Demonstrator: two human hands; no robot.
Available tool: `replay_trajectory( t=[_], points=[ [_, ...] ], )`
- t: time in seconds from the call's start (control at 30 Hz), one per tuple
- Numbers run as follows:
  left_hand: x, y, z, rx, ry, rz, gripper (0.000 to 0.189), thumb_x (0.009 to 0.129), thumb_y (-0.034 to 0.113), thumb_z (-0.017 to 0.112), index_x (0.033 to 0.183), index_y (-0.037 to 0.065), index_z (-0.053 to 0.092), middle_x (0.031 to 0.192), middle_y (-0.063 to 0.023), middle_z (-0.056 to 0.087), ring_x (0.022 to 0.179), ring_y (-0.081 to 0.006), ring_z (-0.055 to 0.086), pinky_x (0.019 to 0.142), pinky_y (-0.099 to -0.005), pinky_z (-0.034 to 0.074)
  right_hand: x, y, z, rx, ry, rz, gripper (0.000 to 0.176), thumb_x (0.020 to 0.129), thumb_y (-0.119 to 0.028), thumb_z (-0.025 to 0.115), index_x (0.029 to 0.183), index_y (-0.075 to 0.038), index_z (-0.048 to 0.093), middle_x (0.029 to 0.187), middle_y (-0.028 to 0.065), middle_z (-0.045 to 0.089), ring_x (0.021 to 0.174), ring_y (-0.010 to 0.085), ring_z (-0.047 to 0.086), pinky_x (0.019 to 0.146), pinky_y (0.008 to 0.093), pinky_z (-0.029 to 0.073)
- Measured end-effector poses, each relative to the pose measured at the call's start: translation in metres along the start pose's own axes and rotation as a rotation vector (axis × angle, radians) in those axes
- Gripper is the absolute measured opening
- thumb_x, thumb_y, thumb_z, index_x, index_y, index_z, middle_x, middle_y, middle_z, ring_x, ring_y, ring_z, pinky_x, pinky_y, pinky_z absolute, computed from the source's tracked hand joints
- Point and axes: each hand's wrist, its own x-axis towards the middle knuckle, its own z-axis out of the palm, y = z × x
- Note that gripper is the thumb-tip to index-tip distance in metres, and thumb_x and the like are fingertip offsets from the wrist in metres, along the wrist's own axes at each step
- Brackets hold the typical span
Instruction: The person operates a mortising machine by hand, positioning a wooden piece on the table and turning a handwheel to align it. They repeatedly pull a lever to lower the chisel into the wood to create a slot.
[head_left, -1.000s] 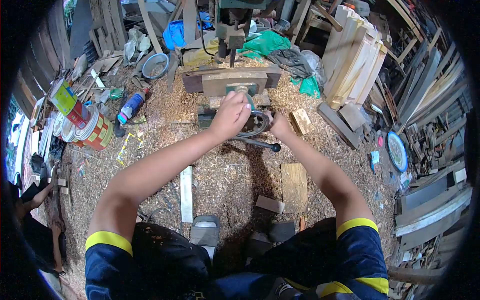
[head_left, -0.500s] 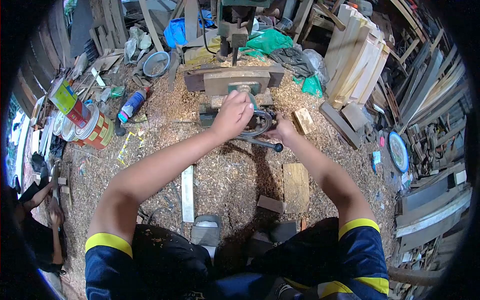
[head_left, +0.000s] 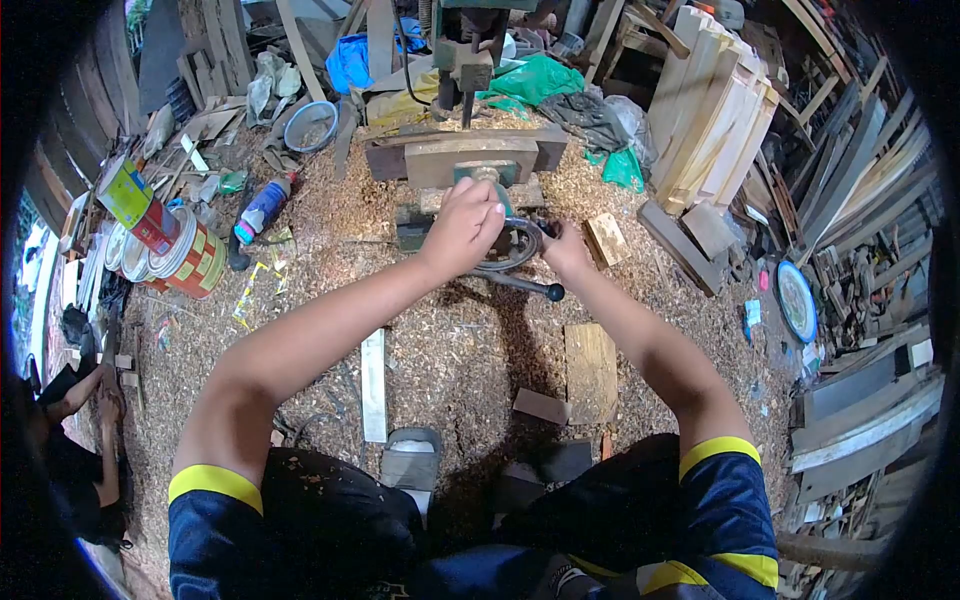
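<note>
- Two bare hands meet at a green vise (head_left: 478, 205) that stands on the floor among wood shavings, just in front of a drill stand (head_left: 463, 55).
- Our left hand (head_left: 462, 228) lies on top of the vise with its fingers curled down over it, closed around the upper part.
- Our right hand (head_left: 565, 250) is at the right edge of a dark ring (head_left: 510, 252) that lies against the front of the vise. The fingertips are hidden behind the ring, so we cannot tell whether this hand grips the rim or only touches it.
- A crank bar with a ball end (head_left: 527, 287) juts out below the ring, toward our knees. Neither hand is on it.
- A thick wooden block (head_left: 465, 158) lies across the stand's base, behind the vise and under the drill head.
- As far as we can judge, the work is in the fitting stage. The ring is at the vise and both hands are busy with it, but whether it is clamped fast does not show.
- Painted tins (head_left: 185, 258) and a spray bottle (head_left: 262, 208) lie to the left. A stack of pale planks (head_left: 712, 110) leans at the right, and a short board (head_left: 590, 370) lies near our right leg.
- Another person (head_left: 85, 440) crouches at the far left edge, well apart from us.
</note>
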Motion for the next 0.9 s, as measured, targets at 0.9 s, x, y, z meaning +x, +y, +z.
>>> replay_trajectory(
  t=[0.9],
  points=[
    [-0.001,0.002,-0.002,0.031,0.002,-0.007,0.031,0.107,0.02,0.052,0.083,0.002,0.06,0.093,-0.0116,0.055,0.095,-0.0339,0.051,0.089,-0.0464,0.041,-0.018,-0.065,-0.053,0.966,-0.512,0.677,0.036,0.114,-0.046,0.048,0.119,-0.014,0.065,0.108,0.0115,0.074,0.097,0.025,0.071,0.096,0.0494,0.057]
  ],
)
